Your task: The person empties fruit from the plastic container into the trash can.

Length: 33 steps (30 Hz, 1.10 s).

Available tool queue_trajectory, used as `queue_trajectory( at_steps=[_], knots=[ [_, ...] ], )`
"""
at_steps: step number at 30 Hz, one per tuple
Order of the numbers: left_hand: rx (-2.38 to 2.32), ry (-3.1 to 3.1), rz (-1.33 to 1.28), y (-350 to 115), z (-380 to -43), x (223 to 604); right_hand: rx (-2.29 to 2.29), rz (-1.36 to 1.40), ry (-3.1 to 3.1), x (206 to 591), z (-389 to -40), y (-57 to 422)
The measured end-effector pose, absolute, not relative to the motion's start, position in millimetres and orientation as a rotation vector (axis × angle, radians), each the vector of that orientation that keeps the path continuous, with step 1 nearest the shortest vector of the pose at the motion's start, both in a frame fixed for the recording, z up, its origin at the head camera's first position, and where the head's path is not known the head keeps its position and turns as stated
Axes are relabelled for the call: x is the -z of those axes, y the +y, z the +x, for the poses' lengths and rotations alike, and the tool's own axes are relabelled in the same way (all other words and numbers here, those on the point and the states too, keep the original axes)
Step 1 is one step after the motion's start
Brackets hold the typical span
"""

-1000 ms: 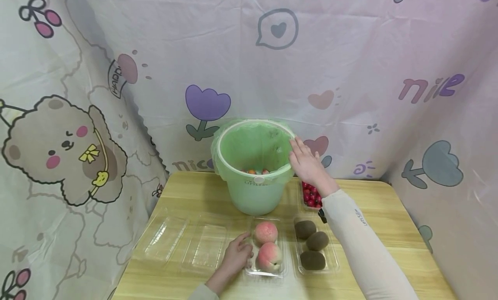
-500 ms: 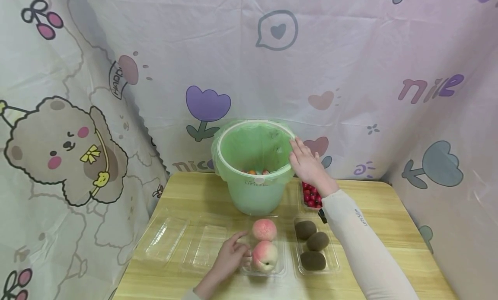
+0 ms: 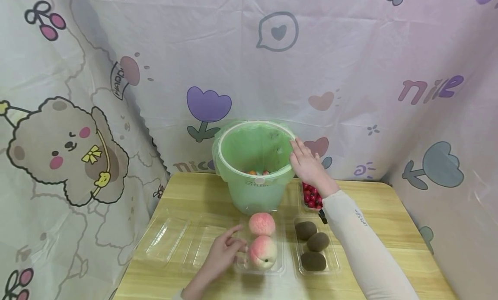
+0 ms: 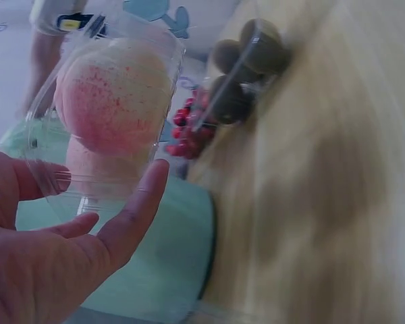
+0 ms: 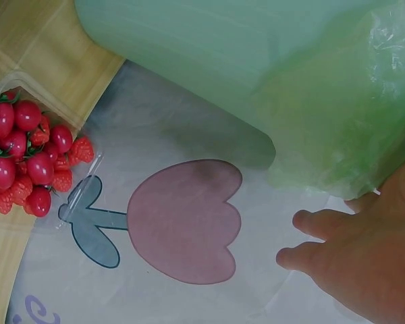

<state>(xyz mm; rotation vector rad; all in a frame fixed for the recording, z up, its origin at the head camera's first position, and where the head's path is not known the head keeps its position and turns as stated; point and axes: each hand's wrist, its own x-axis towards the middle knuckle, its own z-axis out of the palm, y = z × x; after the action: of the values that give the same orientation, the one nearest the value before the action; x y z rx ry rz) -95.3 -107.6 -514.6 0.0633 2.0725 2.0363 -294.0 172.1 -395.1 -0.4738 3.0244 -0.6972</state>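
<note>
My left hand (image 3: 221, 253) pinches the left edge of a clear plastic box (image 3: 279, 265) holding two pink-and-cream peaches (image 3: 263, 252). In the left wrist view, thumb and fingers (image 4: 131, 219) lie at the wall of this box, which is raised off the table and tilted. Behind it stands a pale green bucket (image 3: 254, 198) with a green plastic bag (image 5: 337, 128) folded over its white rim. My right hand (image 3: 309, 164) rests on the bucket's right rim with its fingers straight. A few red and orange fruits (image 3: 252, 173) show low inside the bucket.
Right of the peaches, a clear box of brown kiwis (image 3: 317, 241) sits on the wooden table (image 3: 369, 248). A box of small red fruits (image 5: 27, 155) stands behind, partly covered by the right arm. Two clear plastic boxes (image 3: 165, 239) without fruit lie at the left.
My left hand has lifted the peach box off the table and moved it slightly left and up. The peaches have shifted with it. My right hand has stayed on the bucket rim.
</note>
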Motion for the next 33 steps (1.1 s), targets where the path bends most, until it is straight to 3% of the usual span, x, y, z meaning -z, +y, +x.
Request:
queue_trajectory(
  at_steps=[33],
  knots=[
    [-2.133,2.079,0.184,-130,-106,410,0.726,-0.471,3.016,395,-294,172]
  ],
)
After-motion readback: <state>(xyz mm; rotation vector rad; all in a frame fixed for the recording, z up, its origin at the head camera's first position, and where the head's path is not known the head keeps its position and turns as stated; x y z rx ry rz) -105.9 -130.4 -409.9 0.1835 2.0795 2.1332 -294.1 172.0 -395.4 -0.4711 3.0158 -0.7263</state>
